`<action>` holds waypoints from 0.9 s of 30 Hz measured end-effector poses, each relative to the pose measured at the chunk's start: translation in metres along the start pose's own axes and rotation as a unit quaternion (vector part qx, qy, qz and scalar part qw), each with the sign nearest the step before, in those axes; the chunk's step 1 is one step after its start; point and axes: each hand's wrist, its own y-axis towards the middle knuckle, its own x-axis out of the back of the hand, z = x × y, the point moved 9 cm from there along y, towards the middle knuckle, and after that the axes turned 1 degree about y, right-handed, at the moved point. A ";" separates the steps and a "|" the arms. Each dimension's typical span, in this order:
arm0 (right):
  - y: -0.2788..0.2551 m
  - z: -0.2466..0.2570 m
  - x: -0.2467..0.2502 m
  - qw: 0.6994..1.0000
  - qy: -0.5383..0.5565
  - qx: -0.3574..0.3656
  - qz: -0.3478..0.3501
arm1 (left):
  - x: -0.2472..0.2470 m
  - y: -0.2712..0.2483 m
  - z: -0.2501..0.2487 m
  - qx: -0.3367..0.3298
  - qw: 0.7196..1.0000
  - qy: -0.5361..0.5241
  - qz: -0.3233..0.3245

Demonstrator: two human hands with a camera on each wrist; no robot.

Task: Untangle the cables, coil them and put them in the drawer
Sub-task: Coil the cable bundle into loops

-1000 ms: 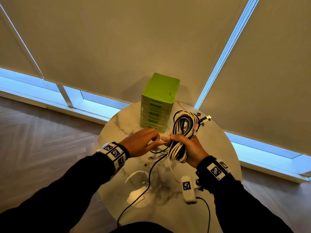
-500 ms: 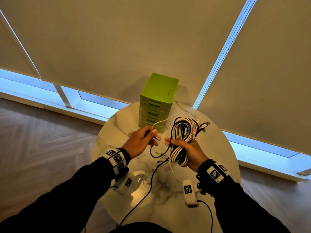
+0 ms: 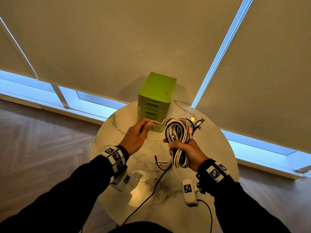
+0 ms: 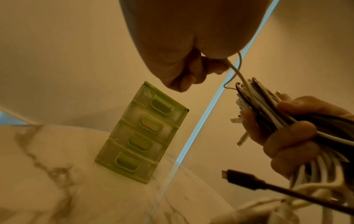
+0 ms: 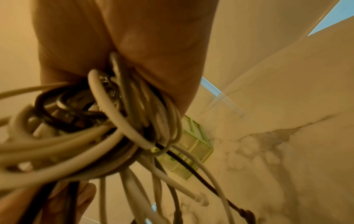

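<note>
My right hand (image 3: 184, 147) grips a thick bundle of white and black cables (image 3: 178, 132) above the round marble table (image 3: 217, 148); the bundle (image 4: 268, 109) (image 5: 107, 136) shows in both wrist views. Several plugs (image 3: 197, 122) stick out at its top right. My left hand (image 3: 143, 130) pinches a thin white cable (image 3: 159, 121) that loops out of the bundle's top; the pinch (image 4: 228, 63) shows in the left wrist view. Behind the hands stands a green drawer unit (image 3: 156, 100) (image 4: 145, 136) with all drawers closed. Loose cable ends (image 3: 159, 163) hang below the bundle.
A black cable (image 3: 146, 197) trails off the table's near edge. Beige roller blinds (image 3: 134, 39) cover the windows behind the table. Wooden floor (image 3: 42, 132) lies to the left. White tagged cameras (image 3: 189, 190) hang under both wrists.
My left hand has moved up and away to the left, drawing the thin white cable out of the bundle. The right hand has kept its hold on the bundle.
</note>
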 end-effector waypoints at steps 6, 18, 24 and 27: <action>0.001 -0.002 -0.003 0.999 0.021 -0.007 0.026 | 0.011 0.006 -0.001 -0.067 0.988 0.137 -0.021; 0.008 0.003 0.000 0.994 0.110 -0.016 0.007 | -0.043 -0.007 0.005 0.017 0.981 -0.006 0.193; 0.001 -0.004 0.000 0.994 0.098 -0.036 0.039 | -0.021 0.011 0.031 -0.003 0.963 0.228 0.143; 0.003 0.002 0.005 0.992 0.117 -0.027 0.033 | -0.012 0.007 0.046 0.021 0.946 0.285 0.157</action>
